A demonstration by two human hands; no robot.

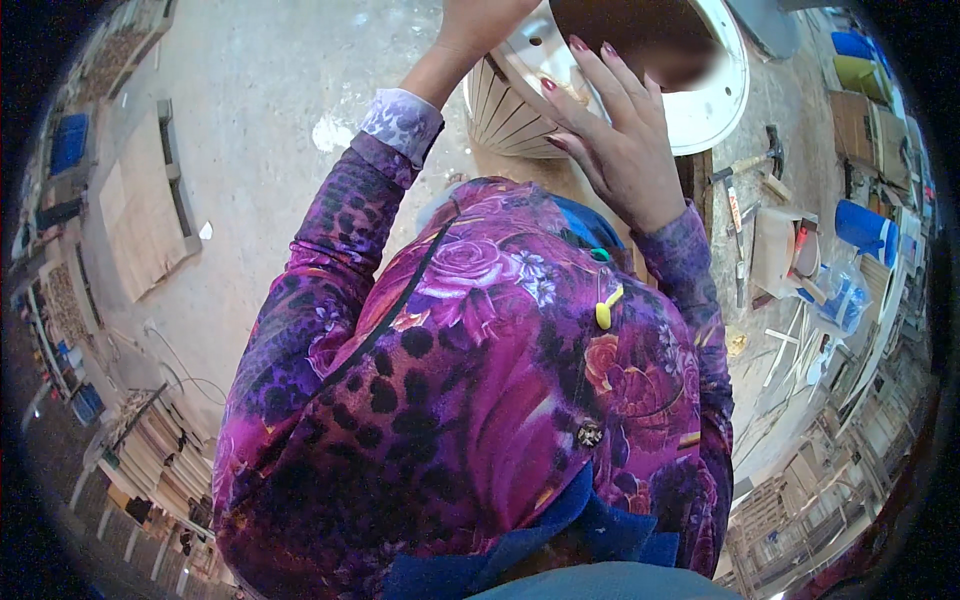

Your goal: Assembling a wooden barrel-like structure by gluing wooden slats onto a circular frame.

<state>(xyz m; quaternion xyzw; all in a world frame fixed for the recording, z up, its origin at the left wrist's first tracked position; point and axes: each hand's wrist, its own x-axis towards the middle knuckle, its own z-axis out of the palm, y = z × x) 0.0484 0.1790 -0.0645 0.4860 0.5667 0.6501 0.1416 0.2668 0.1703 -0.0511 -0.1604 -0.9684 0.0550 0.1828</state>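
At the top of the view is a round, hollow piece with a white rim [728, 105], small holes in the rim and a dark brown inside. Its outer side [505, 118] is pale and ribbed like narrow slats. My right hand [625, 135] lies over the near part of the rim, fingers stretched out and slightly apart, gripping nothing visible. My left hand [485, 22] is at the piece's upper left; the picture's top edge cuts it off, so its fingers are hidden.
A hammer [750, 160] lies right of the piece. Farther right are an open cardboard box [775, 250], a clear plastic bag [845, 298], blue containers [866, 230] and thin wood strips [785, 345]. A wooden board [140, 210] lies on the concrete floor [250, 110] at left.
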